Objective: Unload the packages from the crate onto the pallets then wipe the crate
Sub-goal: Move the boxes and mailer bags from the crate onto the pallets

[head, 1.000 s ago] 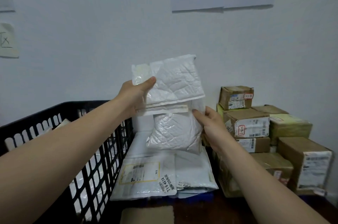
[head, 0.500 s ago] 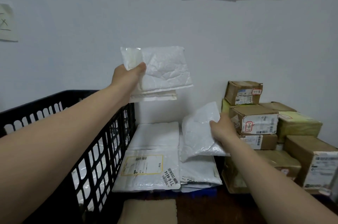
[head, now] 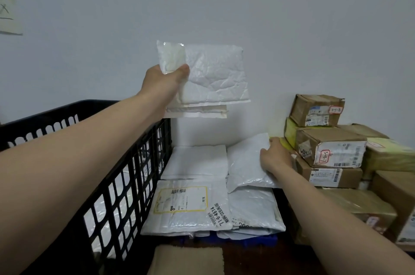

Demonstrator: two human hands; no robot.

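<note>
**Q:** Packages, where?
**A:** The white padded mailers (head: 215, 77) are up in the air in front of the wall. My left hand (head: 164, 82) is clenched on their left edge, thumb on the front. The grey poly bag (head: 244, 162) lies tilted on the flat mailer pile (head: 186, 205), my right hand (head: 277, 156) grasping its right edge.
**Q:** Crate?
**A:** The black crate (head: 125, 173) is on my left, under my left forearm, just beside the pile. Pale packages show through its lattice wall.
**Q:** Around that?
**A:** There are cardboard boxes (head: 330, 146) stacked right of the pile, next to my right hand. A blue pallet edge (head: 253, 241) shows under the pile. A paper note (head: 9, 9) is on the wall, upper left.
</note>
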